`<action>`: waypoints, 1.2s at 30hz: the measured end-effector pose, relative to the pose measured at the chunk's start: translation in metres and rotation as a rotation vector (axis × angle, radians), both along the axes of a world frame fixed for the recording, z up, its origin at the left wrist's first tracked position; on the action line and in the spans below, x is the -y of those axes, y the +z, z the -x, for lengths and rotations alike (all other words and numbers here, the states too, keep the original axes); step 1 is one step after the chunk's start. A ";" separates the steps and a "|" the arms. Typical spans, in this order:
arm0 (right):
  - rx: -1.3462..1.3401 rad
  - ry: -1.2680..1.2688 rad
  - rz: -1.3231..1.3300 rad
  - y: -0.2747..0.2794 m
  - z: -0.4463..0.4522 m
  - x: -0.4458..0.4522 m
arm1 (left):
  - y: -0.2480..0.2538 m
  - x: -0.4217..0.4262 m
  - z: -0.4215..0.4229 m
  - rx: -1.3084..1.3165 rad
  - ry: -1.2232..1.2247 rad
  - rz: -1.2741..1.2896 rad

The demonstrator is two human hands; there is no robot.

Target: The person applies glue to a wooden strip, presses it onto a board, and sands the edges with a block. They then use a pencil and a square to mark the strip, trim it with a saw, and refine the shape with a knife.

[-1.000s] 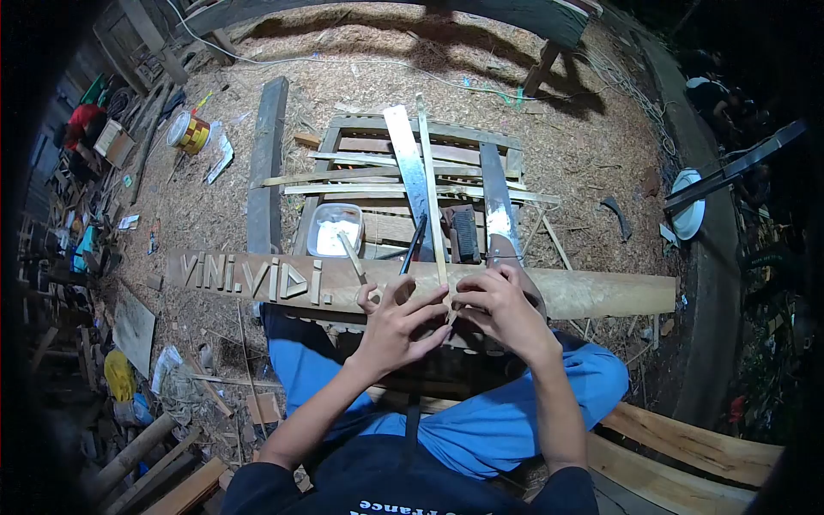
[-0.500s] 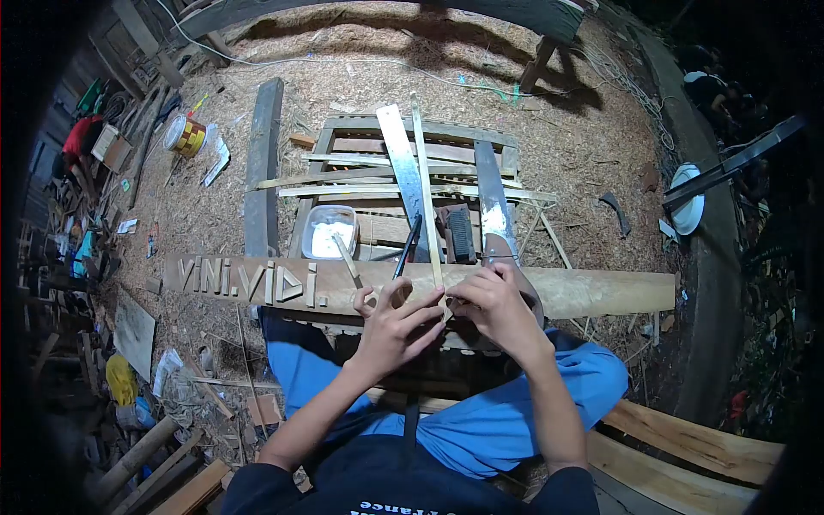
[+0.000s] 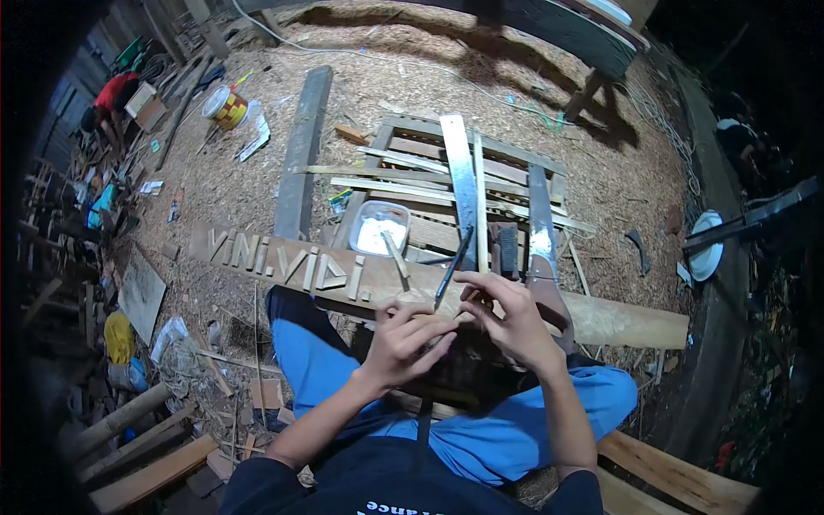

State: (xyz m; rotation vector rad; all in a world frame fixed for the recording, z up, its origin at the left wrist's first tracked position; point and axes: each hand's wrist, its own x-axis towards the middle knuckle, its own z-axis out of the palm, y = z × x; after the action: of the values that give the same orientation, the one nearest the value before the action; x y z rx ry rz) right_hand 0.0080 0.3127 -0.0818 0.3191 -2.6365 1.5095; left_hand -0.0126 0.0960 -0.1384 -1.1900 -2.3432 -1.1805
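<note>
1. Left hand [image 3: 410, 343] and right hand [image 3: 512, 322] nearly meet, fingers curled as if around something tiny; I can't tell what, if anything, they grip.
2. The wooden plank [image 3: 631, 324] runs just beyond the fingers, its raised wooden letters [image 3: 354, 281] to their left.
3. The step looks like delicate fingertip work; I'd say the next move calls for a steady pinch, clear of the pen-like tool [image 3: 452, 268] just beyond.

The board [image 3: 622, 324] is brown, its letters [image 3: 309, 273] pale tan. The trousers [image 3: 502, 433] are blue, the far-left bucket [image 3: 227, 110] yellow and red.
</note>
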 end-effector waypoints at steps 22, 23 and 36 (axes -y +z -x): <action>-0.304 0.032 -0.451 -0.021 0.059 0.054 | -0.011 0.064 0.023 0.072 0.321 0.177; -0.303 0.031 -0.450 -0.022 0.053 0.050 | -0.011 0.064 0.025 0.090 0.296 0.208; -0.280 -0.045 -0.425 -0.040 0.022 0.037 | -0.026 0.047 0.025 0.096 0.267 0.215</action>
State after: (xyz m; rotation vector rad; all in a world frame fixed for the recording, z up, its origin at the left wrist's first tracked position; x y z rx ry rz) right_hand -0.0144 0.2752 -0.1215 0.4571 -2.6837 0.8063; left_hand -0.0379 0.0491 -0.1648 -0.8592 -2.6545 -0.9345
